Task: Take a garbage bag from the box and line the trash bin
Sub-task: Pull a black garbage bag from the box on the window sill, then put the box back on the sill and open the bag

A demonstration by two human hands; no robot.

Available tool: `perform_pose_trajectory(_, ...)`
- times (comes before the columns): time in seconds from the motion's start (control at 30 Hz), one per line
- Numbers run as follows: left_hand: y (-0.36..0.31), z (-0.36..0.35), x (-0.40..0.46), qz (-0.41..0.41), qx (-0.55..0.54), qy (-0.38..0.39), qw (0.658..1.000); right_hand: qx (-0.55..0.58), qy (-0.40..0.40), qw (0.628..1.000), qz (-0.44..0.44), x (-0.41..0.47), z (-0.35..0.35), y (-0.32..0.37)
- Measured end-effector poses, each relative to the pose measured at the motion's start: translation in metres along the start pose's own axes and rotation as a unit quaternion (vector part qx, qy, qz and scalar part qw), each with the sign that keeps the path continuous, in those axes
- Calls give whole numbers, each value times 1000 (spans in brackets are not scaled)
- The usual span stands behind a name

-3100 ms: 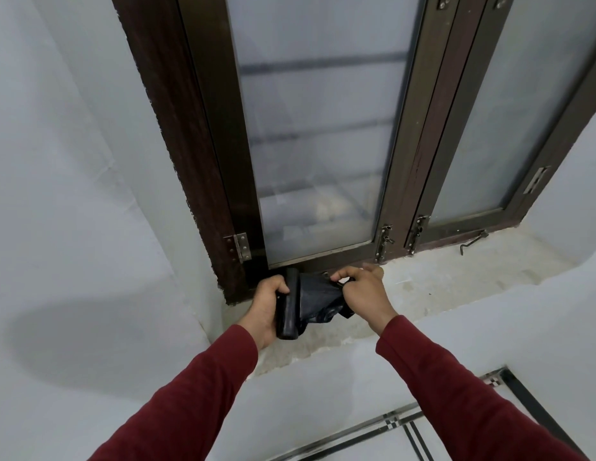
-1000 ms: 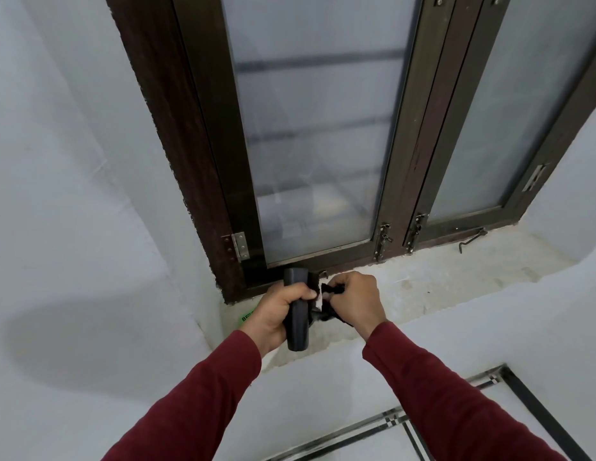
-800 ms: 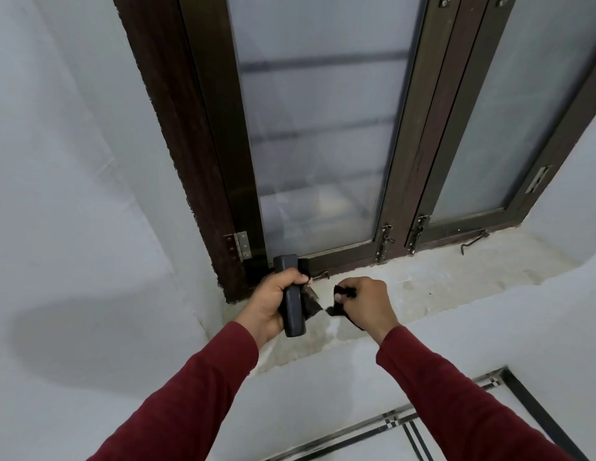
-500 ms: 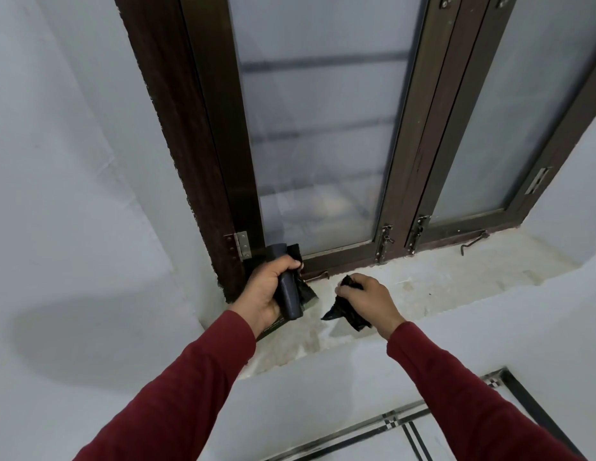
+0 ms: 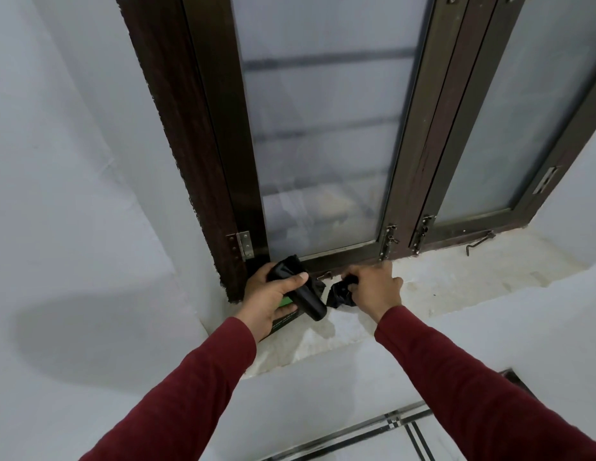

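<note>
My left hand grips a black roll of garbage bags, held tilted over the left end of the window sill. Under that hand lies a green and black box, mostly hidden by my palm. My right hand is closed on a crumpled, torn-off black garbage bag just right of the roll; a small gap separates bag and roll. The trash bin is not in view.
A dark wooden window frame with frosted glass rises right behind my hands. Metal latches and a hook sit along its bottom rail. White walls flank the sill; tiled floor shows below.
The bag has come apart from the roll. My left hand has lowered the roll onto the box at the sill's left end; my right hand keeps the loose bag.
</note>
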State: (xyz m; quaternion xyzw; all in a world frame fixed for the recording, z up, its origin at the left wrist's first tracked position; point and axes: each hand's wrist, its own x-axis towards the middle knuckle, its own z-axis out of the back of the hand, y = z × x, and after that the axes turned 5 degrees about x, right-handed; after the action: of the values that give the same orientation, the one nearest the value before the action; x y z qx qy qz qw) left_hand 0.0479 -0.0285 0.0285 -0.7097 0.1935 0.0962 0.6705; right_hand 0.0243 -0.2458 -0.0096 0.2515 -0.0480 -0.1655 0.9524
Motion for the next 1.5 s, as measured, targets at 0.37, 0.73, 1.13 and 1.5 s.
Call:
perform_pose_trajectory(0.37, 5, 2, 5, 5, -20, -39, 999, -222, -96, 967, 86, 22, 7, -37)
perform_pose_trajectory(0.73, 8, -10, 2, -14, 26, 14, 999, 503, -51, 863, -4, -27, -9, -4)
perform_pose_trajectory(1.13, -8, -7, 0, 100, -49, 68, 992, 613, 143, 770, -103, -33, 8, 18)
perform_pose_trajectory(1.5, -21, -10, -3, 14, 47, 82, 995, 453, 75, 882, 109, -12, 13, 20)
